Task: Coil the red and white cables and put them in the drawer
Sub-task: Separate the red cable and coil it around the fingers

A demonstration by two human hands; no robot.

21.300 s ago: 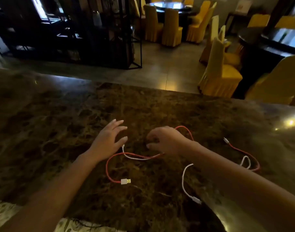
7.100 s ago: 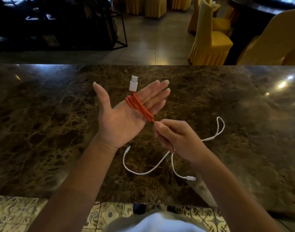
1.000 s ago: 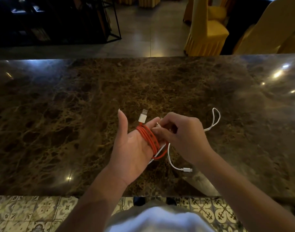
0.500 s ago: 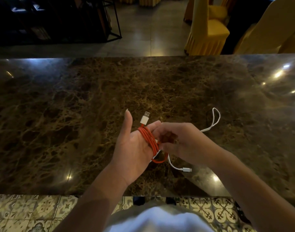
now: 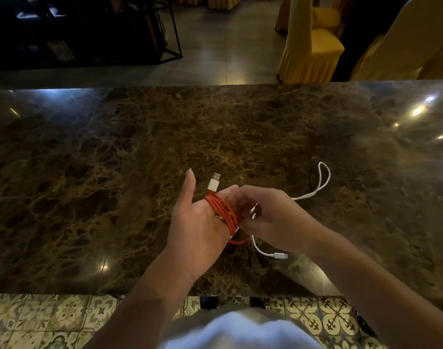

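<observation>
Now the red cable point(image 5: 221, 210) sits coiled around the open left hand point(image 5: 200, 222), plug up; the right hand point(image 5: 270, 217) pinches its end, white cable point(image 5: 316, 190) trailing behind it on the surface point(image 5: 114, 172).

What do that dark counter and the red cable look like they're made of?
The counter looks like polished brown marble or similar stone: pale veining, sharp light reflections. The red cable seems to have a smooth rubbery or plastic jacket, bending easily around the left hand, and a white plastic plug with a metal tip.
</observation>
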